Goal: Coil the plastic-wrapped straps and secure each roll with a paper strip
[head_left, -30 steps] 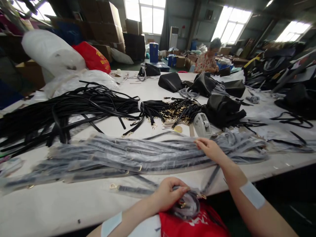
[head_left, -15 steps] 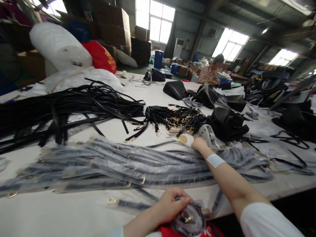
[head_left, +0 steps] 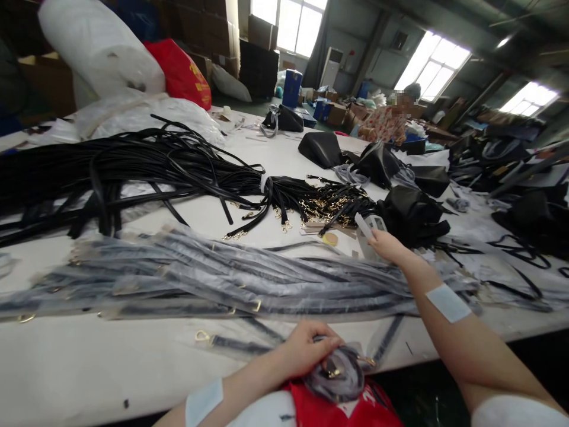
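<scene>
My left hand (head_left: 311,350) is closed around a coiled strap (head_left: 340,379) in clear plastic, at the table's near edge above a red cloth. Gold metal hardware shows inside the coil. Farther out, my right hand (head_left: 386,244) pinches a small white slip (head_left: 363,226), beside a grey-white dispenser-like device (head_left: 377,223) that the hand partly hides. A yellowish round item (head_left: 330,239) lies to the left of that hand. Between my hands stretches a row of plastic-sleeved straps (head_left: 213,279). One more sleeved strap (head_left: 237,345) with a gold clasp lies near my left wrist.
A large bundle of black straps (head_left: 133,160) with gold clips spreads over the table's left and middle. Black bags (head_left: 411,216) stand behind my right hand. At the back left are a white roll (head_left: 102,53) and a red bag (head_left: 180,74). A person (head_left: 386,121) is across the table.
My right hand has drawn back to the right and lifted the white slip off the area by the dispenser. My left hand keeps its hold on the coiled strap. The view has shifted slightly.
</scene>
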A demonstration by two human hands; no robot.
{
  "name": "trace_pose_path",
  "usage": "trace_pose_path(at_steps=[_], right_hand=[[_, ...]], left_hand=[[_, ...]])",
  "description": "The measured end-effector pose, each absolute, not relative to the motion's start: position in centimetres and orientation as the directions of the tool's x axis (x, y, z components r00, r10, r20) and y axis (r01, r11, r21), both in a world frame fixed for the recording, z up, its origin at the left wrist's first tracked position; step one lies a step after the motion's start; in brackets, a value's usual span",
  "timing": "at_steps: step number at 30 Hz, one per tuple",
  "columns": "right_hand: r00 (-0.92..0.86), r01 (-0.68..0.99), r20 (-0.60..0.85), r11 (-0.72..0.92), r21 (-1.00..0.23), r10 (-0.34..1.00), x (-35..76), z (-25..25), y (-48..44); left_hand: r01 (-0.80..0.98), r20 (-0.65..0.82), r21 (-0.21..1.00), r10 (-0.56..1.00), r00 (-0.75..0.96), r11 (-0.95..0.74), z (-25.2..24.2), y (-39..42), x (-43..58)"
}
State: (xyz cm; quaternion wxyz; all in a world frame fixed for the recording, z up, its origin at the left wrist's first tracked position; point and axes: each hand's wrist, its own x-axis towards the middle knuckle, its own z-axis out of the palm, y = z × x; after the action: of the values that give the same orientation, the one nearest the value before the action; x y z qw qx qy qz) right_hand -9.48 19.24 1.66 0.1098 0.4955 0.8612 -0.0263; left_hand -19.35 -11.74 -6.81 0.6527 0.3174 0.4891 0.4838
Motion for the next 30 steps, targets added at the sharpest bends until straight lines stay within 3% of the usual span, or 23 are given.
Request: trace_pose_path(at_steps=[5, 9, 14, 17, 23, 30], right_hand=[[-0.609, 0.788, 0.008, 0.604, 0.12, 0.793, -5.2, -1.7, 10.3], [-0.79, 0.607, 0.241, 0.773, 0.184, 0.563, -1.6, -6.4, 4.0], [-0.817, 0.563, 0.253, 0.812, 0.154, 0.519, 0.6, -9.3, 1.1], [-0.821, 0.546, 0.263, 0.832, 0.098, 0.508, 0.5, -9.7, 0.9], [-0.773, 0.505, 0.333, 0.842, -0.191, 0.539, -0.1, -10.0, 1.1], [-0.706, 0.51, 0.368, 0.795, -0.329, 0.605, -0.3, -10.5, 1.7]], left_hand=[[-0.315, -0.318, 0.893, 0.946, 0.066, 0.322, -6.8, -11.7, -19.3], [-0.325, -0.291, 0.895, 0.952, 0.098, 0.307, -7.0, -11.8, -19.3], [-0.299, -0.276, 0.907, 0.954, 0.114, 0.298, -7.0, -11.8, -19.1], [-0.274, -0.254, 0.921, 0.96, 0.116, 0.277, -7.1, -11.7, -19.0], [-0.284, -0.249, 0.919, 0.961, 0.121, 0.274, -7.1, -11.8, -19.1], [-0.263, -0.262, 0.922, 0.958, 0.114, 0.284, -6.9, -11.8, -19.1]])
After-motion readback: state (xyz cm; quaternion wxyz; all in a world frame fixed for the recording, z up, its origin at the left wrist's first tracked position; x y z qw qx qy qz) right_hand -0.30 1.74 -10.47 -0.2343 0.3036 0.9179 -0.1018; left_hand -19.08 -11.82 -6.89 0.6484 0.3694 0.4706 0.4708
